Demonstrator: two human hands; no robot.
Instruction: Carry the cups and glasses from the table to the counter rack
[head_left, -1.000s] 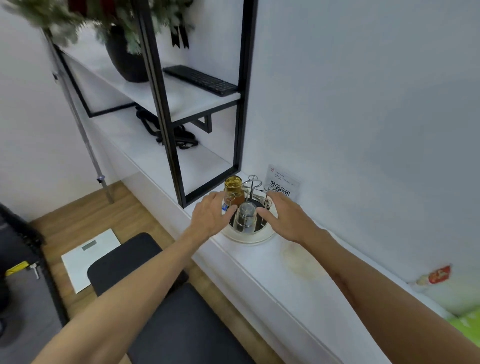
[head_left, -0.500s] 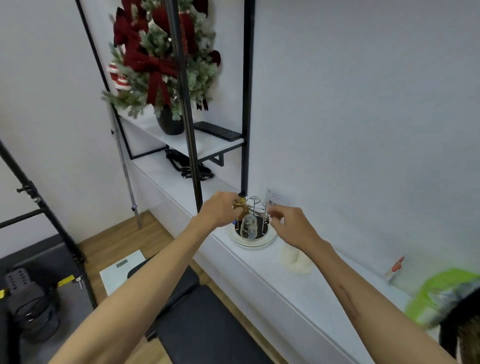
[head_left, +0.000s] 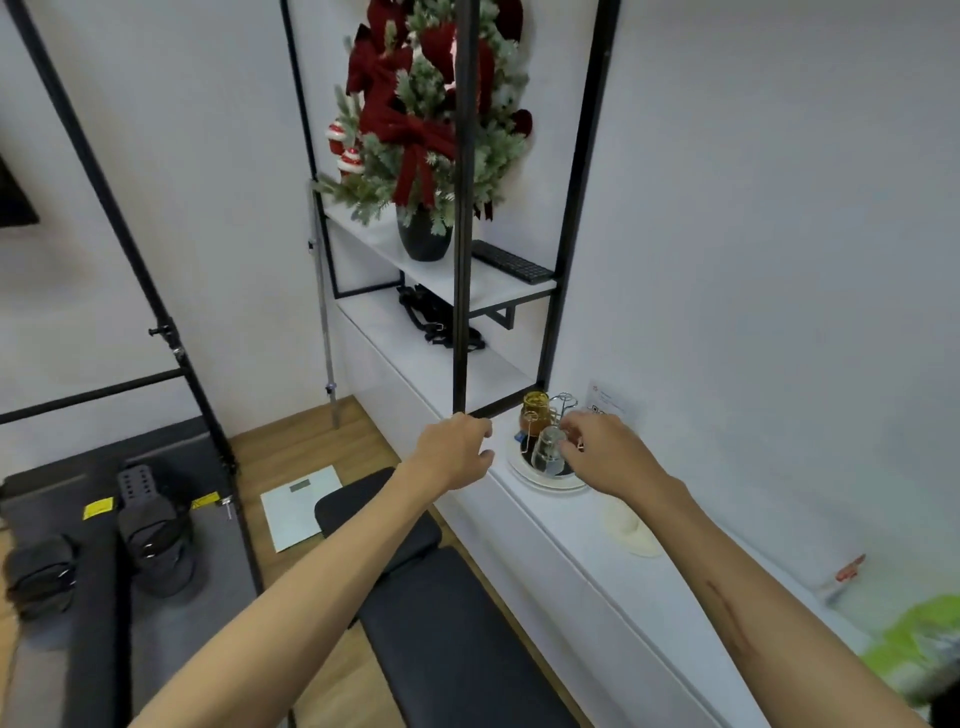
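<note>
On the white counter (head_left: 571, 566) stands the rack (head_left: 551, 483), a round white tray with thin wire pegs. A clear glass (head_left: 546, 451) sits upside down on its near side. Behind that, an amber glass (head_left: 535, 407) is on a peg. My left hand (head_left: 457, 451) hovers just left of the rack, fingers loosely curled and holding nothing. My right hand (head_left: 605, 454) is at the rack's right side, its curled fingertips against the clear glass. Whether they grip the glass is unclear.
A black-framed shelf (head_left: 462, 234) rises just behind the rack, holding a festive plant (head_left: 426, 119), a keyboard (head_left: 511, 262) and cables. A QR card (head_left: 605, 402) leans on the wall. A cream pad (head_left: 631, 530) lies on the counter; a black bench (head_left: 441, 613) stands below.
My left hand has drawn back from the rack to its left. My right hand stays at the clear glass. The view has tilted up and pulled back.
</note>
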